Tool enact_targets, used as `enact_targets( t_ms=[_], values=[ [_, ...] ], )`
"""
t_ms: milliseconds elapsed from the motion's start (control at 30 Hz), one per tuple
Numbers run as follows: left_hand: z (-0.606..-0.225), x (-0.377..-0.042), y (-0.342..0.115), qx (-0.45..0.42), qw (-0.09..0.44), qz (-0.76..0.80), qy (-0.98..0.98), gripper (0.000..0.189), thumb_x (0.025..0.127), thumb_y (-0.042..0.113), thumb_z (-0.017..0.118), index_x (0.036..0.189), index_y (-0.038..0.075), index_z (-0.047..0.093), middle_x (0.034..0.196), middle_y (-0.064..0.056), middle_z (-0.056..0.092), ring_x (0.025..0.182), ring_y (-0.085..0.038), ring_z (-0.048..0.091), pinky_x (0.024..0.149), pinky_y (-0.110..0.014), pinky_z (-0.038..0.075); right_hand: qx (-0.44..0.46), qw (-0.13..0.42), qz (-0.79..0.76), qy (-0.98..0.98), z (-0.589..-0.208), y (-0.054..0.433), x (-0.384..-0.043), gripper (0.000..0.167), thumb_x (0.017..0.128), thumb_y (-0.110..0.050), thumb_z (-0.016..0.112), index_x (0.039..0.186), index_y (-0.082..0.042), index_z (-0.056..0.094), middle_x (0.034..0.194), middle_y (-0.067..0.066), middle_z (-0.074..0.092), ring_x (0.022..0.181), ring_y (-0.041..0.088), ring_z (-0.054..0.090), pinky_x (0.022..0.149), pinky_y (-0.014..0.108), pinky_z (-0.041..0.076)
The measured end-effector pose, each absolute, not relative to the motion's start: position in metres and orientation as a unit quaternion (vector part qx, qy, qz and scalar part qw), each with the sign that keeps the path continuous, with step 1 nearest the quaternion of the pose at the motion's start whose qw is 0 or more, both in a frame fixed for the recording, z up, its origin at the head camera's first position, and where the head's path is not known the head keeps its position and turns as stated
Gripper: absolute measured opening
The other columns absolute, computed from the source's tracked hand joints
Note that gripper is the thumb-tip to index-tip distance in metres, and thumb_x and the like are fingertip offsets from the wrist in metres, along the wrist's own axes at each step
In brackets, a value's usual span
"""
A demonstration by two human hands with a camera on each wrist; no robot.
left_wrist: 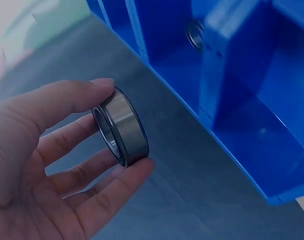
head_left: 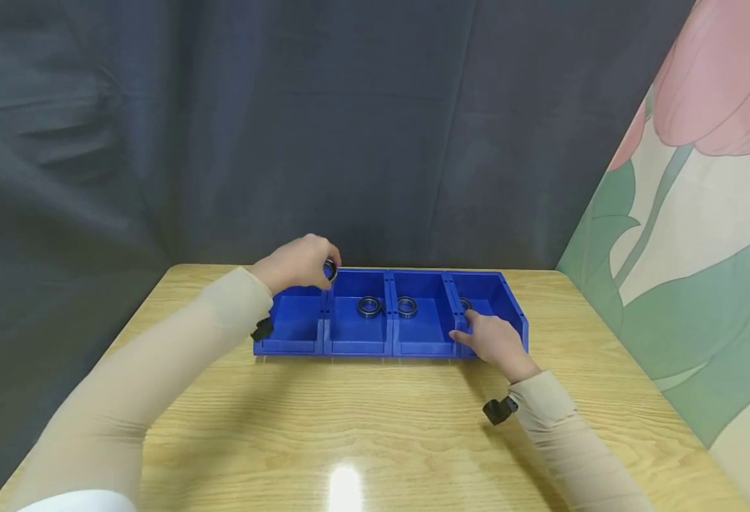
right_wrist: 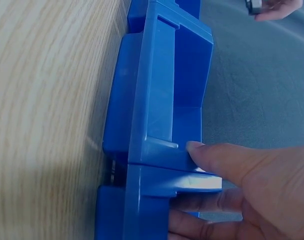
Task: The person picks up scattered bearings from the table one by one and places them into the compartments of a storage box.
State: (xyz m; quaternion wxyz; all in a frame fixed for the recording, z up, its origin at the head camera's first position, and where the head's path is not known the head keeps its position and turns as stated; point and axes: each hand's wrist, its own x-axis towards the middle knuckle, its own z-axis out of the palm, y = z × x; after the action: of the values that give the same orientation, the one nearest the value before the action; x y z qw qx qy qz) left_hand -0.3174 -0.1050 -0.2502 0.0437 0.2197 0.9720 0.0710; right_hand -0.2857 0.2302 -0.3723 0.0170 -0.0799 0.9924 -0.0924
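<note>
My left hand (head_left: 301,263) pinches a ball bearing (head_left: 330,270) between thumb and fingertips, above the back of the left part of a row of blue bins (head_left: 358,348). In the left wrist view the bearing (left_wrist: 127,125) is a shiny steel ring held on its edge, apart from the bins. My right hand (head_left: 495,340) grips the wall between the two rightmost bins. Its thumb lies over one side in the right wrist view, and its fingers reach down the other, partly hidden. Near its fingertips a bearing (head_left: 465,304) lies in the rightmost bin.
Bearings also lie in the two middle bins, one bearing (head_left: 370,307) left of centre and another bearing (head_left: 406,307) right of centre. The bins stand on a wooden table (head_left: 375,419) before a dark curtain (head_left: 375,135). A flower-patterned wall (head_left: 701,235) borders the right side.
</note>
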Motion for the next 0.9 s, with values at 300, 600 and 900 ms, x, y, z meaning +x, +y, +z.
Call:
enact_targets(
  t_ms=[300,600,900],
  values=[
    [-0.265,-0.353,-0.126,0.154,0.052,0.093,0.982,0.04,0.08,0.014,0.077,0.118,0.008,0.067,0.132,-0.014,0.057,0.101,-0.026,0.059,0.089,-0.044,0.051,-0.076,0.013,-0.093,0.993,-0.372,0.231,-0.285,0.066,0.093,-0.041,0.061,0.137,0.006,0.047,0.117,0.028,0.063,0.077,0.026,0.061,0.078,0.051,0.053],
    [-0.288,-0.364,-0.131,0.117,0.082,0.103,0.984,0.043,0.079,0.008,0.076,0.121,0.004,0.066,0.118,-0.014,0.066,0.086,-0.022,0.062,0.085,-0.042,0.053,-0.075,0.018,-0.095,0.993,-0.373,0.23,-0.285,0.068,0.094,-0.043,0.06,0.138,0.006,0.045,0.121,0.029,0.061,0.089,0.032,0.064,0.083,0.052,0.052],
    [-0.31,-0.369,-0.13,0.108,0.092,0.106,0.984,0.041,0.076,0.003,0.076,0.116,0.003,0.067,0.121,-0.014,0.064,0.089,-0.023,0.06,0.08,-0.039,0.053,-0.072,0.019,-0.096,0.993,-0.373,0.229,-0.284,0.067,0.093,-0.042,0.061,0.138,0.006,0.045,0.118,0.027,0.063,0.078,0.026,0.06,0.078,0.05,0.053]
  ],
)
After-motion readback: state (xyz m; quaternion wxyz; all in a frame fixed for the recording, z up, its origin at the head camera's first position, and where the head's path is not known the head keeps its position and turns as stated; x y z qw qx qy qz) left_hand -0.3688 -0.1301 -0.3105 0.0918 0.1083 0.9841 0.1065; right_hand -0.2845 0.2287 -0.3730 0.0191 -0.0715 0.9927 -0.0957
